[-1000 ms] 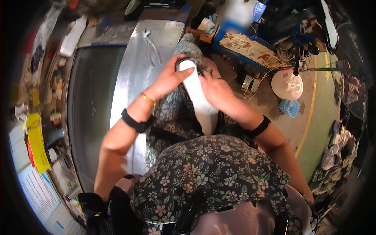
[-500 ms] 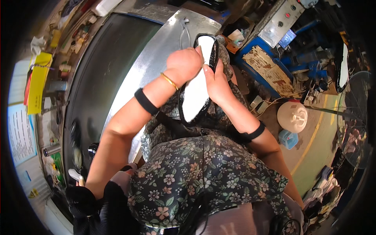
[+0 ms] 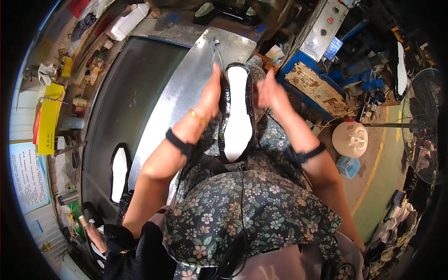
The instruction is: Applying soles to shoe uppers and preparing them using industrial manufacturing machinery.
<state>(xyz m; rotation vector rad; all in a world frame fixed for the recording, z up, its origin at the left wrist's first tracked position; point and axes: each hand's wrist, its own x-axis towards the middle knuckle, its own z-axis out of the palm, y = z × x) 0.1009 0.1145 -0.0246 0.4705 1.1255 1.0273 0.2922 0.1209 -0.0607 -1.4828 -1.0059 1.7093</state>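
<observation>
A black shoe lies sole up on my lap, its long white bottom piece (image 3: 236, 116) facing me and a shiny black wrinkled edge around it. Along its left side my left hand (image 3: 213, 95) is stretched out, fingers together and straight, close to the black edge. On the other side my right hand (image 3: 273, 95), smeared by motion, is lifted off the shoe with its fingers apart. Neither hand grips anything. Just beyond my left fingertips, metal pliers (image 3: 216, 53) lie on the shiny metal tabletop (image 3: 179, 84).
Left of the tabletop runs a dark belt (image 3: 135, 74), carrying another black shoe with a white bottom (image 3: 120, 172). A co-worker's hand (image 3: 96, 239) is at the lower left. To the right are a blue-framed machine (image 3: 312, 84), a cream container (image 3: 349, 140) and a fan (image 3: 424, 126).
Both hands have let go of the shoe and moved apart to its sides. The shoe now lies straighter on my lap. Another shoe has come into sight on the belt.
</observation>
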